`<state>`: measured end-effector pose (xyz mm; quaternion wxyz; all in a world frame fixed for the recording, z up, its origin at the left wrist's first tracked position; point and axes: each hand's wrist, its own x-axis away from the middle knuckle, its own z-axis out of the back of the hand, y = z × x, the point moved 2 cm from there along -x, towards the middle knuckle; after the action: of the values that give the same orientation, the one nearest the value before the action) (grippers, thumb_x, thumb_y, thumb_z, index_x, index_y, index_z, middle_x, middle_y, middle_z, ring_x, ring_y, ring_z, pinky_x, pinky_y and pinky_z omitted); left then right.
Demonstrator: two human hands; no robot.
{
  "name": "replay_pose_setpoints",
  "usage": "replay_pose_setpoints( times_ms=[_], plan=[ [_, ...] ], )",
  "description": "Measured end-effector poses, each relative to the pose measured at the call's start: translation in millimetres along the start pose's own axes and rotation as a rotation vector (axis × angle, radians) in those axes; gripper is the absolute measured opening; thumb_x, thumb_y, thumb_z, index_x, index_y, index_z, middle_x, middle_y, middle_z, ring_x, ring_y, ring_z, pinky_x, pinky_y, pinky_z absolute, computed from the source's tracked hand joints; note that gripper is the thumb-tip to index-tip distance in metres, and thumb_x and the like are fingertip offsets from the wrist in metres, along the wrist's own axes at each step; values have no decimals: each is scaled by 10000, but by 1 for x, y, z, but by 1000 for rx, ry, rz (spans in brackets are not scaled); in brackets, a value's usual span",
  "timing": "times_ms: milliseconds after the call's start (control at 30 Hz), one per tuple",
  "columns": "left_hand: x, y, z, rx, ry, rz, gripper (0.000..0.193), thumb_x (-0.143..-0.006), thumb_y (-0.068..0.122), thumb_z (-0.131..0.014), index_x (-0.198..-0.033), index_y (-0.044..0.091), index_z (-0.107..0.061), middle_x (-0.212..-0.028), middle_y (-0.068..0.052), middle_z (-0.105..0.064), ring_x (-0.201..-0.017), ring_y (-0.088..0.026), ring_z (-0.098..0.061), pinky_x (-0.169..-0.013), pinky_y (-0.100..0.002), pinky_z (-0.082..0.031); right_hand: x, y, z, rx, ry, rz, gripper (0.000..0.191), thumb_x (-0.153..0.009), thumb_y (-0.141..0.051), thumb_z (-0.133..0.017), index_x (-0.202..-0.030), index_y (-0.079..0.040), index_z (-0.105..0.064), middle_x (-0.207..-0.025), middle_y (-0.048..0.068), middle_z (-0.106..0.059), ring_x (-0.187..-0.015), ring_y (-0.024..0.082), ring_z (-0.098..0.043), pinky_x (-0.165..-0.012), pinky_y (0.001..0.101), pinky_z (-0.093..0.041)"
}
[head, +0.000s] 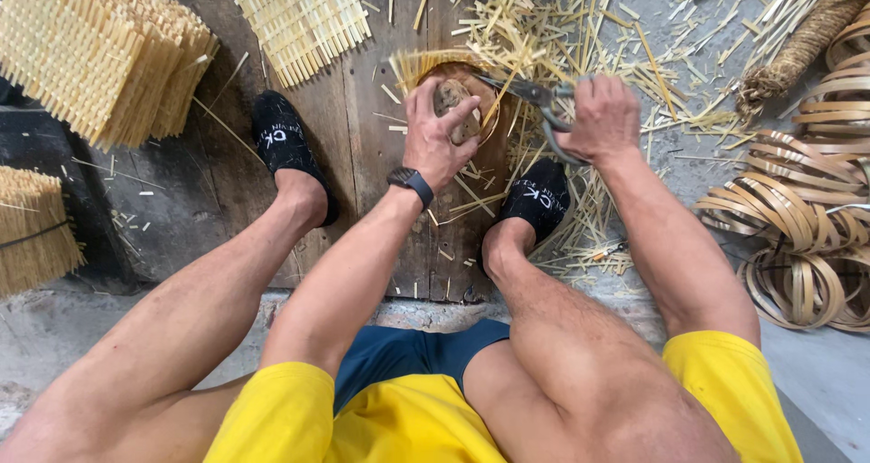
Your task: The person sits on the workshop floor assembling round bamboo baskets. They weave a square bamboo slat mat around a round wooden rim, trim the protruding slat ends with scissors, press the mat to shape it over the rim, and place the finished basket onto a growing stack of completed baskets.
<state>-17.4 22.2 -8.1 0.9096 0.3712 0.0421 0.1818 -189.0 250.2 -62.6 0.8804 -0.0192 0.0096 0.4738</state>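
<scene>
Head view: left hand (435,132) pressing woven bamboo disc (462,110) onto wooden board (362,146) between feet; right hand (598,119) clenched around shears (535,96). Likely light, springy, splintery; best pinned flat at centre.

Just beyond the fingers (433,101) of both hands, a thick litter of pale cut bamboo splints (580,37) covers the floor. To their right, coiled brown bamboo strip hoops (807,218) crowd the way. Far to their left stand stacked woven bamboo mats (100,55). Between mats and fingers, the dark weathered wooden board (362,155) lies mostly bare, flanked by two black slippered feet (283,141).
</scene>
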Motion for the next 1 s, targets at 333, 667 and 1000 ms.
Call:
replay_pose_setpoints(
  times_ms=[333,667,1000],
  plan=[
    [2,4,4,218,115,144,1023,-562,142,-922,-1461,212,-438,-1481,-242,-301,-1337,-392,-419,-1136,-461,-417,5,14,-6,-14,-300,-77,282,-924,-356,-670,-911,-85,-595,-823,56,-536,-770,151,-526,-656,316,-481],
    [1,5,4,160,65,31,905,-700,-86,-733,-1518,160,-434,-1447,-200,-490,-1349,-407,-520,-1169,-428,-454,-3,2,-8,-31,-154,-75,237,-842,-309,-696,-859,-90,-607,-769,36,-498,-701,176,-500,-592,334,-449],
    [-7,7,11,162,-9,-21,830,-655,-121,-698,-1404,119,-434,-1384,-173,-557,-1326,-398,-533,-1163,-440,-435,-4,-4,-5,-77,-43,-20,431,-788,-456,-741,-889,-50,-635,-788,92,-555,-720,228,-560,-613,363,-494]
  ],
)
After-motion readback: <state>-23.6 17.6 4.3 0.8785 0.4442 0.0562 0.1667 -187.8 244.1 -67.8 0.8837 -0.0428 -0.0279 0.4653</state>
